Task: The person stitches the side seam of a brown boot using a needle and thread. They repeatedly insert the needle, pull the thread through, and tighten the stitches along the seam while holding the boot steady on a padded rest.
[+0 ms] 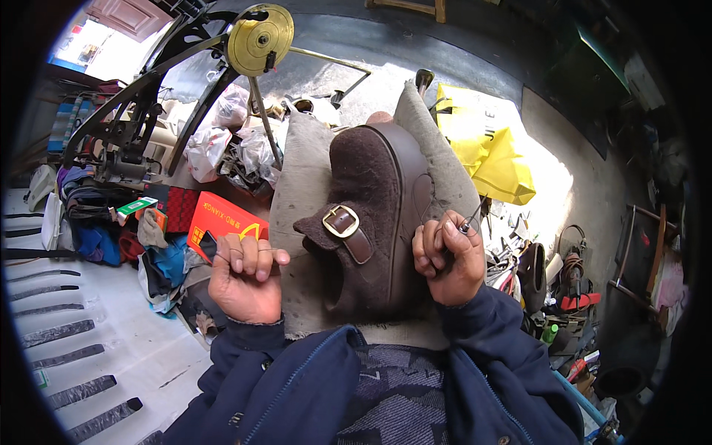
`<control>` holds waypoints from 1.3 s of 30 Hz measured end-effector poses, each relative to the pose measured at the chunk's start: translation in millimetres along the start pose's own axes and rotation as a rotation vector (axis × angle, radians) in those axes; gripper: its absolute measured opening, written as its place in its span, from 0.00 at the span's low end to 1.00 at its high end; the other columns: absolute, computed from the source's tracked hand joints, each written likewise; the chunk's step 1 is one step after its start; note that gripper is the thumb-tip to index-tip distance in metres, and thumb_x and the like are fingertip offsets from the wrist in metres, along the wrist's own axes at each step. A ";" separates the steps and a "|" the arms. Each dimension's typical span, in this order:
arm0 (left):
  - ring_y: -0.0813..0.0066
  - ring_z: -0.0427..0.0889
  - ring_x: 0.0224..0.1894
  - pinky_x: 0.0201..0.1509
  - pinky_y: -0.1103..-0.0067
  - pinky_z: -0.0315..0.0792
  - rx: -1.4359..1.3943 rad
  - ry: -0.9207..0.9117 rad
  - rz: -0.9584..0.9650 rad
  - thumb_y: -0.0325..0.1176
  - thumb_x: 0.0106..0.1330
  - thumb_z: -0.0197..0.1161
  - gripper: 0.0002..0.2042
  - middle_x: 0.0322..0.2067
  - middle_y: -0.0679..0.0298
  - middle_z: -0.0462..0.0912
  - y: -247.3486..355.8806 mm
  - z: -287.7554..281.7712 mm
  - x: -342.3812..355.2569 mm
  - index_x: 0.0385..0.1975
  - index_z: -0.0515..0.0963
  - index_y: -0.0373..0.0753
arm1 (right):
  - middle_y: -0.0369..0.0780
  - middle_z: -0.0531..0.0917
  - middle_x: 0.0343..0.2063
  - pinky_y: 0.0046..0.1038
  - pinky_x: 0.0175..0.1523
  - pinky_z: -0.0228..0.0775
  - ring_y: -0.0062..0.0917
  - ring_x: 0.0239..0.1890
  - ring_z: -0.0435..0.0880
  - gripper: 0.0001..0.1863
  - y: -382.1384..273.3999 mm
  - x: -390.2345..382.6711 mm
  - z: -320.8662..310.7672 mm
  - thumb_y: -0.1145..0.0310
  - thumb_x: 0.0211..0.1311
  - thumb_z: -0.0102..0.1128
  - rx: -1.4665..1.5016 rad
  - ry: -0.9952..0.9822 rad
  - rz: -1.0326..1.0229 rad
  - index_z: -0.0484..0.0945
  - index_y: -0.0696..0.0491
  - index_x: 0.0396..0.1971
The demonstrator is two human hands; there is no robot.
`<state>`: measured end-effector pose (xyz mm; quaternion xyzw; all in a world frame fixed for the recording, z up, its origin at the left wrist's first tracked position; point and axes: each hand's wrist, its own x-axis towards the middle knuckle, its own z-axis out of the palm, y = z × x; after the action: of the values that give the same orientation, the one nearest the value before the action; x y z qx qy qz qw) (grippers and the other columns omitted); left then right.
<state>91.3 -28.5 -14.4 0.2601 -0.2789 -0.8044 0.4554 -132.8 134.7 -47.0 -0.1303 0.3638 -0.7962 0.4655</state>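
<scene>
A brown felt shoe (371, 178) with a buckled strap (340, 221) lies on a grey padded cloth (302, 156) over my lap, sole edge toward the right. My left hand (246, 274), left of the shoe, has its fingers curled round what looks like a thin thread. My right hand (450, 259), at the shoe's right side, is closed on a small tool (464, 226) with a thin metal shaft, apparently an awl. A fine thread runs near the shoe's edge by that hand; where it ends I cannot make out.
A black machine with a brass wheel (259, 40) stands upper left. Plastic bags (208, 152), a red box (219, 211) and piled cloths lie left, beside a white surface (148, 363) with dark strips. A yellow bag (486, 148) and assorted tools (575, 297) sit right.
</scene>
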 end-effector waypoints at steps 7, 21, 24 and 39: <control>0.78 0.53 0.17 0.30 0.73 0.64 0.063 0.125 -0.039 0.44 0.85 0.45 0.22 0.16 0.73 0.54 23.3 -23.6 -5.8 0.22 0.62 0.48 | 0.32 0.61 0.15 0.23 0.22 0.51 0.19 0.19 0.60 0.16 4.0 -2.9 4.1 0.63 0.74 0.53 -0.015 0.042 -0.023 0.64 0.49 0.24; 0.77 0.51 0.17 0.32 0.71 0.64 0.005 0.395 -0.404 0.43 0.83 0.47 0.21 0.14 0.71 0.53 29.1 -50.3 -81.2 0.21 0.61 0.49 | 0.31 0.62 0.16 0.25 0.26 0.50 0.17 0.20 0.56 0.15 20.3 -6.3 7.4 0.68 0.74 0.50 -0.116 0.045 -0.112 0.61 0.50 0.24; 0.77 0.52 0.17 0.32 0.71 0.64 0.007 0.375 -0.378 0.43 0.83 0.47 0.22 0.14 0.71 0.54 23.9 -56.5 -81.4 0.21 0.61 0.48 | 0.31 0.63 0.16 0.24 0.27 0.50 0.16 0.20 0.56 0.15 19.2 -5.7 4.8 0.71 0.75 0.48 -0.076 0.036 -0.105 0.61 0.51 0.24; 0.54 0.90 0.46 0.38 0.67 0.88 1.105 0.374 -0.264 0.45 0.76 0.57 0.30 0.65 0.44 0.72 134.5 -123.6 -65.1 0.73 0.59 0.39 | 0.39 0.83 0.28 0.22 0.30 0.66 0.25 0.28 0.82 0.14 -17.3 -7.9 -19.4 0.61 0.80 0.50 -0.175 0.256 -0.030 0.71 0.51 0.31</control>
<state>282.7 -55.3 0.9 0.6280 -0.5365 -0.5306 0.1901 -150.4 155.4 -47.5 -0.0735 0.4863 -0.7784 0.3902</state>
